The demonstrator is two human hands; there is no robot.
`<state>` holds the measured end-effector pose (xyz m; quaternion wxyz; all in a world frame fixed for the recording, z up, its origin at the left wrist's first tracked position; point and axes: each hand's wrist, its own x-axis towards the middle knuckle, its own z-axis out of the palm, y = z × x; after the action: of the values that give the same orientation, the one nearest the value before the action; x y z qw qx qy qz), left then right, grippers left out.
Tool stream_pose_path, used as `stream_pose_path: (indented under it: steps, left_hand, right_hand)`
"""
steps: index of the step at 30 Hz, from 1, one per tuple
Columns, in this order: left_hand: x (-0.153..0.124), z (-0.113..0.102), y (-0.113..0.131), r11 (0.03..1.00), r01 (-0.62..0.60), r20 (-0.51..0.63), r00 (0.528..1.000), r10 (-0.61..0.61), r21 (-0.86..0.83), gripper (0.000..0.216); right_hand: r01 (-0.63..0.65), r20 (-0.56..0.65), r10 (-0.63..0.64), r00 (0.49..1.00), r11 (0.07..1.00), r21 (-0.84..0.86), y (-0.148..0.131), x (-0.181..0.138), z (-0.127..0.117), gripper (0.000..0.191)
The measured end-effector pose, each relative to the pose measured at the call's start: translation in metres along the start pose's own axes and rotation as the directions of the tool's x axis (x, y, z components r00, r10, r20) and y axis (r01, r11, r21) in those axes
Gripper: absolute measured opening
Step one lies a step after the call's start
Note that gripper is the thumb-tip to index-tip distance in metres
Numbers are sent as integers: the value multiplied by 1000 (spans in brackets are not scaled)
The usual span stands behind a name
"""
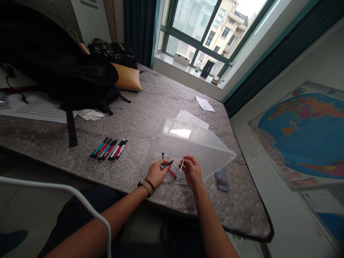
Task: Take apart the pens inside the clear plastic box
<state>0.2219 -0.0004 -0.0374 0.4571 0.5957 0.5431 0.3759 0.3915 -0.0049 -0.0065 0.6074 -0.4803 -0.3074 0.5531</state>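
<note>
Grey quilted mattress (158,100) serves as the work surface, with a window (199,39) beyond the hands and a world map (306,132) on the wall to their right. Translucent plastic box (199,147) sits directly under and ahead of both hands. Left hand (156,173): fingers narrowed, gripping a dark pen piece (169,163) over the box. Right hand (192,171): thumb and fingertips pinched on a thin white rod (182,165). Black-and-red pen (172,173) lies between the hands, just beside the left fingertips. Row of pens (109,149) lies left of the left hand, well apart; black backpack (67,61) rests farther beyond it.
</note>
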Motion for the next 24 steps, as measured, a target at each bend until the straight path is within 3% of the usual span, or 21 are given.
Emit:
stream_pose_path:
  steps: [2,6,10,17,24]
  left_hand:
    - [0,0,0,1000,-5,6,1000,5,-6,24]
    - [-1,-1,1,1000,-8,13,1000,8,-15,24]
    - [-1,-1,2,1000,-9,2,1000,9,-18,25]
    - [-4,0,6,998,-68,40,997,68,3,22]
    - [-6,-1,9,998,-62,42,997,61,10,21]
  right_hand:
    - [-6,15,7,1000,994,-105,6,2,-2,19]
    - [134,25,-134,991,930,-341,16,6,-5,32]
    - [165,-19,-183,983,919,-359,13,3,0,32]
    - [335,166,-291,942,797,-503,-2,-13,13,30]
    - [393,147,-384,911,706,-589,-6,-18,14,29]
